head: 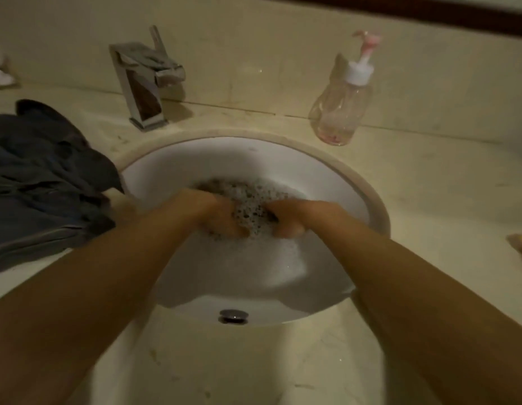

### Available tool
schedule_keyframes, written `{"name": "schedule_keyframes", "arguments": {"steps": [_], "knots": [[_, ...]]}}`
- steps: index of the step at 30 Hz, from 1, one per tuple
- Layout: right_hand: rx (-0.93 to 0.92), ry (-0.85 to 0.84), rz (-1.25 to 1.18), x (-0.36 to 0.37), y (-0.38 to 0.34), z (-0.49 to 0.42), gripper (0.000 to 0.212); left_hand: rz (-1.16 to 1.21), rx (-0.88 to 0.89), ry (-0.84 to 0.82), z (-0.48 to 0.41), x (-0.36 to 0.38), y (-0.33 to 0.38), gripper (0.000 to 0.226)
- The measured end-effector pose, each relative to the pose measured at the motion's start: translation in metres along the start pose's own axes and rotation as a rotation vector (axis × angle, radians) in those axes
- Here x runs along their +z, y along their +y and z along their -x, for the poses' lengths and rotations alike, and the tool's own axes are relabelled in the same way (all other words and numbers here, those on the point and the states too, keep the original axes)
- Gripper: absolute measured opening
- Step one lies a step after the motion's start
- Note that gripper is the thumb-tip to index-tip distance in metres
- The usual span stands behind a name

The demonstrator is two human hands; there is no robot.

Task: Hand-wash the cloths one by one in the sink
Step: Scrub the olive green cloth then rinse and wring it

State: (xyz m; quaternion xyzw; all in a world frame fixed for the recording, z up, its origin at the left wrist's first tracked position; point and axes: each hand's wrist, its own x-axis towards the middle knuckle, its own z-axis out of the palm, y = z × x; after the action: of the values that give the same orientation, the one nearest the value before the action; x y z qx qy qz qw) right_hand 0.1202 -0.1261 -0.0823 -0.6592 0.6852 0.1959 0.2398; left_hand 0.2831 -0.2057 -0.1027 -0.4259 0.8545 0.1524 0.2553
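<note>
A round white sink point(335, 182) holds soapy water with foam. In the middle of it lies a dark, suds-covered cloth point(249, 207). My left hand point(221, 217) grips the cloth's left side with curled fingers. My right hand point(286, 219) grips its right side, close to the left hand. Both hands sit partly in the foam, and most of the cloth is hidden under suds. A heap of dark grey-blue cloths point(43, 182) lies on the counter left of the sink, one edge hanging over the rim.
A chrome tap point(145, 83) stands behind the sink at the left. A clear pump bottle point(341, 103) with pink liquid stands at the back right. The sink's overflow hole point(233, 316) is on the near wall. A yellow object point(521, 244) shows at the right edge.
</note>
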Motion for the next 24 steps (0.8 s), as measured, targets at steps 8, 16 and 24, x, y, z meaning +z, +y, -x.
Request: {"name": "schedule_keyframes", "arguments": {"steps": [8,16,24], "knots": [[0.094,0.246,-0.14,0.003,0.008,-0.035,0.024,0.009,0.059,0.272,-0.019,0.009,-0.02,0.026],[0.199,0.355,-0.311,-0.001,0.026,-0.029,0.04,0.152,-0.06,0.404,-0.013,0.0,-0.03,0.012],[-0.078,0.003,-0.029,-0.006,0.01,-0.017,0.05,0.19,0.11,0.222,-0.013,0.004,-0.013,0.055]]}}
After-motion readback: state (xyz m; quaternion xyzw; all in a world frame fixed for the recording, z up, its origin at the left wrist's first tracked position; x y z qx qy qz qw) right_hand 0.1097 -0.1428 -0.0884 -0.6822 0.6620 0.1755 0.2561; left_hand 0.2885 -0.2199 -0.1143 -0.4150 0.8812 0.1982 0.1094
